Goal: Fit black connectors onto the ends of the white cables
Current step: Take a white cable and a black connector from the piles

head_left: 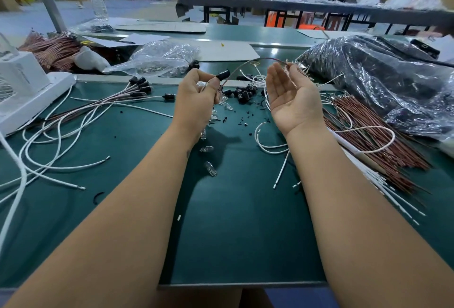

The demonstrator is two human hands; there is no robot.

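Both hands are raised above the green work mat [235,234]. The left hand [196,101] is closed, pinching a black connector [223,75] between thumb and fingertips. A thin wire [258,60] arcs from that connector across to the right hand [290,96], whose palm faces up and open while its fingertips pinch the wire's far end; what else those fingers hold cannot be told.

A small heap of loose black connectors [242,93] lies on the mat just beyond and between the hands. Clear glass bulbs [210,168] and black fragments are scattered below the left hand. Loose white cables [270,145] curl under the right wrist. Cables already fitted with connectors [140,82] fan out at left, near a white box [24,91].

A bundle of red-brown wires [368,145] lies at right, beside a large plastic bag of dark parts [383,76]. A smaller clear bag [159,58] sits behind the left hand.

The near centre of the mat, between the forearms, is bare up to its front edge.
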